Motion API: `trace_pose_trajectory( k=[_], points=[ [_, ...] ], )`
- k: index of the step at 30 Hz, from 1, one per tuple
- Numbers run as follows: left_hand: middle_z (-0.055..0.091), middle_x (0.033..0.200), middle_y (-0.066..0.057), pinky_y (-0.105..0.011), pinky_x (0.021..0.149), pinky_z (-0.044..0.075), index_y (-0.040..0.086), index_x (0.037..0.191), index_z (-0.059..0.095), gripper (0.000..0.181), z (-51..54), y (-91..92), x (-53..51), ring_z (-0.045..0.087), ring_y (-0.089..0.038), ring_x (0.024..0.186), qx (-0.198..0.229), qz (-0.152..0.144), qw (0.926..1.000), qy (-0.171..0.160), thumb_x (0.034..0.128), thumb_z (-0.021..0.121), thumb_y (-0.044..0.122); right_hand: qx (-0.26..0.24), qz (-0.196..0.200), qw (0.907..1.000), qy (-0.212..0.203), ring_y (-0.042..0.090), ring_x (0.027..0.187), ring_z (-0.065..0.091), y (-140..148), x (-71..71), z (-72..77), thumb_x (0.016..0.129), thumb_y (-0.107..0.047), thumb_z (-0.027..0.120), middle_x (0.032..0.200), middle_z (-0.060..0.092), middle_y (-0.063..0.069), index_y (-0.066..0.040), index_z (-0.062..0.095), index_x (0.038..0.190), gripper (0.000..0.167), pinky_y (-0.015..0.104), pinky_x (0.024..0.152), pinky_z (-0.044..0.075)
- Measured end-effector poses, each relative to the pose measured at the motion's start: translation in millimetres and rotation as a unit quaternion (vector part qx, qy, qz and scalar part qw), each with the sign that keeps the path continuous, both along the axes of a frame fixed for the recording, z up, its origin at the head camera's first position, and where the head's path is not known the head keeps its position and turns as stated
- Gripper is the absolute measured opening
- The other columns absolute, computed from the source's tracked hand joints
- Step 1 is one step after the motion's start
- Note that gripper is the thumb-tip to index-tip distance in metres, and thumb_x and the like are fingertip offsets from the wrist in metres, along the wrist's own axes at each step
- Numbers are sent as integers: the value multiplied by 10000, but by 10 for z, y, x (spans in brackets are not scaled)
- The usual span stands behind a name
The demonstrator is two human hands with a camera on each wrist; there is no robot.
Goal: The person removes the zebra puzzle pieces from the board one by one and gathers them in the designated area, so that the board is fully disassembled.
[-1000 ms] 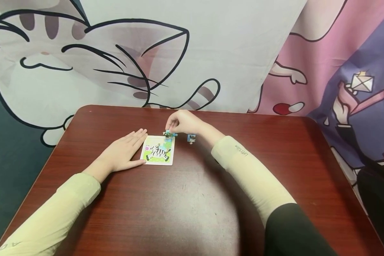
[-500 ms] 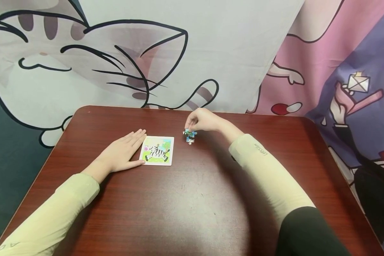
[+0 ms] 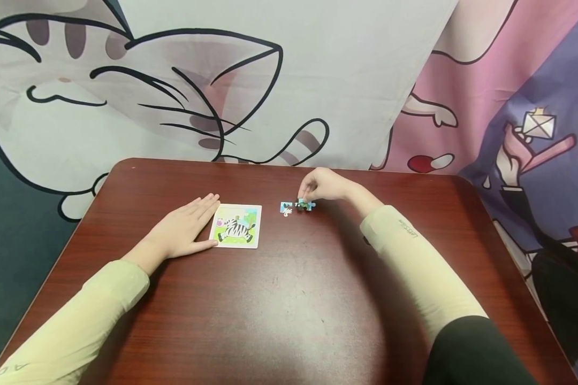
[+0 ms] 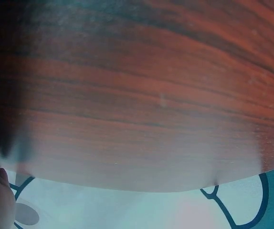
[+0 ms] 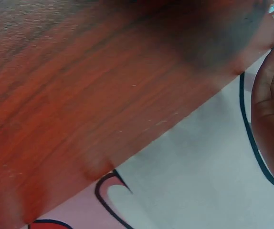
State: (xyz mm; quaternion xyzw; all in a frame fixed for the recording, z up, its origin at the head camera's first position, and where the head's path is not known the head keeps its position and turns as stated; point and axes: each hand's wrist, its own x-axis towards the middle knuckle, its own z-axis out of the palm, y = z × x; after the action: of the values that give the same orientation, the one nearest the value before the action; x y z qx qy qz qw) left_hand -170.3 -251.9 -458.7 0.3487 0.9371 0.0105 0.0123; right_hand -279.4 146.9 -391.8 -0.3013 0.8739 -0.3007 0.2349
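Observation:
A small square puzzle board with a white border and a running zebra picture lies on the table. Beside it on the left, my left hand lies flat, fingers straight, with fingertips and thumb at the board's left edge. To the board's right, my right hand pinches a blue and green puzzle piece low over the table. Just left of that piece lies another puzzle piece, blue with black and white. In the right wrist view, the curled fingers and part of the held piece show at the right edge.
The reddish-brown wooden table has rounded far corners. Behind its far edge hangs a cloth printed with a cartoon cat. A dark shape stands past the table's right side.
My right hand has carried the puzzle piece rightward from the board's top right corner, past the loose piece, and lowered it. The left hand has stayed in place.

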Motion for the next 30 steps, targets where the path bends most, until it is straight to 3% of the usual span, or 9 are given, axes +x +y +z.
trace_pose_trajectory(
  k=[13, 30],
  points=[
    [282, 1730, -251, -521, 1330, 290, -79, 1630, 298, 971, 3, -4, 3, 284, -395, 1622, -63, 31, 10000, -42, 990, 630, 571, 0, -200, 9998, -2, 113, 837, 678, 138, 3, -185, 930, 18, 729, 874, 779, 71, -43, 814, 974, 113, 263, 798, 559],
    [279, 1730, -255, -517, 1332, 285, -82, 1631, 291, 966, 10, 7, 14, 278, -397, 1624, -59, 68, 9999, -115, 994, 631, 560, -13, -411, 9982, 447, 85, 778, 643, 152, 9, -372, 898, 13, 715, 805, 757, 38, -47, 820, 941, 129, 241, 781, 542]
  ],
)
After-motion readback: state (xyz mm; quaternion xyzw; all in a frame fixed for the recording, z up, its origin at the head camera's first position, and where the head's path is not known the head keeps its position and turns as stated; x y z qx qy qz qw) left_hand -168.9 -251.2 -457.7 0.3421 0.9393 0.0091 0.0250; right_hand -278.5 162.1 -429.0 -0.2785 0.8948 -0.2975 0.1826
